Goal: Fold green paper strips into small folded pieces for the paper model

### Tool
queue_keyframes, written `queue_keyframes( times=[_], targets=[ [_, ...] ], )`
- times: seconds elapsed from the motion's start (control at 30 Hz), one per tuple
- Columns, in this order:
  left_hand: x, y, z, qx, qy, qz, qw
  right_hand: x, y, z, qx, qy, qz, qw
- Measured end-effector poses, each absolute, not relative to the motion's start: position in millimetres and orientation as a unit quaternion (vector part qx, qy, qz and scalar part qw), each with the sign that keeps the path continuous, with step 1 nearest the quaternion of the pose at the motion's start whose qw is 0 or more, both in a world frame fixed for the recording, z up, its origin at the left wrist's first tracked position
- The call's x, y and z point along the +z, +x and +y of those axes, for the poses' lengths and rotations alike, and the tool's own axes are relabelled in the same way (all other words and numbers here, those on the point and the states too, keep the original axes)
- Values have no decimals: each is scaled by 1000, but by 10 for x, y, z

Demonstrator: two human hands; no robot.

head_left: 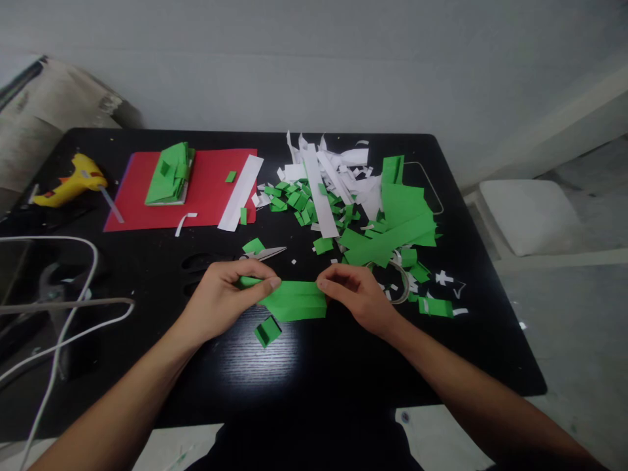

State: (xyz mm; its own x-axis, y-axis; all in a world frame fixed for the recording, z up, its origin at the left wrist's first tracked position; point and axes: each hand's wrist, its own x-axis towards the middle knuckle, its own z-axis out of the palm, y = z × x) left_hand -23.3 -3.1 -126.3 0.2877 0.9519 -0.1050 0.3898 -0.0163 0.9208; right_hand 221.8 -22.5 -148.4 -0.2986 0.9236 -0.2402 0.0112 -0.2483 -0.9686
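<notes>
A creased strip of green paper (pixel 297 302) is stretched between my two hands, just above the black table. My left hand (pixel 228 297) pinches its left end between thumb and forefinger. At the upper right corner, the thumb and forefinger of my right hand (pixel 360 297) are closed on the same paper. A small folded green piece (pixel 267 331) lies below the strip. Scissors (pixel 265 254) with dark handles rest behind my left hand, their handles partly covered by it. Next to my right hand lies a roll of tape (pixel 403 284), partly hidden.
Green and white paper scraps (pixel 299 199) are heaped at the back middle, larger green sheets (pixel 405 219) right of them. A red sheet (pixel 206 196) bears a folded green paper stack (pixel 169 176). A yellow glue gun (pixel 76 183) sits far left; white cables (pixel 63 327) cross the left side.
</notes>
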Motion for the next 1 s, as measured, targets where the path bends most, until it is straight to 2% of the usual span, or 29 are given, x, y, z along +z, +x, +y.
queue_keyframes(
  times=[0.33, 0.57, 0.8, 1.0],
  targets=[
    [-1290, -117, -135, 182, 669, 434, 575, -1528, 2105, -351, 706, -429, -492, 276],
    [-1319, -151, -124, 251, 582, 474, 611, -1586, 2103, -335, 672, -447, -491, 328],
    [-1313, -92, -161, 255, 593, 451, 617, -1567, 2088, -365, 700, -433, -486, 294],
    [-1358, -58, -187, 284, 586, 423, 630, -1581, 2082, -330, 699, -454, -415, 365]
  ],
)
